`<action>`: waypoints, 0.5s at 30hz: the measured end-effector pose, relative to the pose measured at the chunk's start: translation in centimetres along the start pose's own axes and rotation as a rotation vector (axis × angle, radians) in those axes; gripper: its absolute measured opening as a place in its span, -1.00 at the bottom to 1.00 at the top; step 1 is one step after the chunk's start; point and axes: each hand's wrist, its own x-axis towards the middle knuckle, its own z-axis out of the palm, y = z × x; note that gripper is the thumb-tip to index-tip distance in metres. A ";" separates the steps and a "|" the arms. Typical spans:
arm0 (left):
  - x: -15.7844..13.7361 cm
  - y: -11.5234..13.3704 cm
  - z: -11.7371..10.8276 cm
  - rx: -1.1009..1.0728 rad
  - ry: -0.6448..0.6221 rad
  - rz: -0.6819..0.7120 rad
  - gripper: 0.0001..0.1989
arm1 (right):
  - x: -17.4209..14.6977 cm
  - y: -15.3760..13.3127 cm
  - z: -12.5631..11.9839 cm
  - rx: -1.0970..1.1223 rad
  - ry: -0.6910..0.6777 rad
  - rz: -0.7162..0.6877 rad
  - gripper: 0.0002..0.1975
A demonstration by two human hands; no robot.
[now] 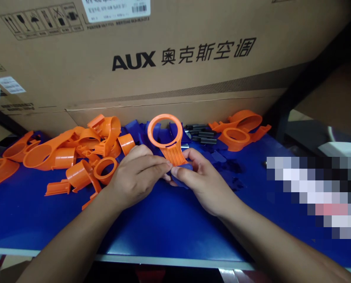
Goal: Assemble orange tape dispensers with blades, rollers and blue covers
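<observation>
An orange plastic ring part (pixel 165 131) with a ribbed neck stands up between my hands, its ring pointing away from me. At the lower end of its neck is a small blue plastic piece (pixel 181 177), partly covered by my fingers. My right hand (pixel 203 177) is closed, pinching the blue piece and the neck's base between thumb and fingers. My left hand (pixel 141 173) is closed too, its fingertips pressed together against the left side of the same joint. Whatever lies under those left fingertips is hidden.
Several loose orange ring parts (pixel 81 165) are heaped on the left of the blue tabletop (pixel 151 232), and more orange parts (pixel 237 131) lie at the back right. Black-handled pieces (pixel 204 135) and blue pieces lie behind my hands. A large cardboard box (pixel 75 70) walls off the back.
</observation>
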 end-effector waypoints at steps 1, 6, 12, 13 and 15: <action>0.0 0.0 0.0 0.010 0.004 0.015 -0.88 | 0.0 0.0 -0.1 -0.008 -0.010 -0.002 -0.65; 0.3 0.0 -0.4 0.015 -0.010 0.046 -0.86 | -0.2 -0.2 -0.3 -0.014 -0.055 0.004 -0.63; 0.6 -0.1 -1.0 0.006 -0.106 0.011 -0.88 | -0.2 -0.1 -0.2 0.087 -0.128 0.032 -0.55; 0.6 -0.1 -1.1 0.006 -0.122 0.007 -0.89 | -0.2 -0.1 -0.2 0.114 -0.149 0.035 -0.53; 0.6 -0.1 -1.3 0.003 -0.137 -0.012 -0.89 | -0.2 -0.1 -0.3 0.138 -0.170 0.036 -0.50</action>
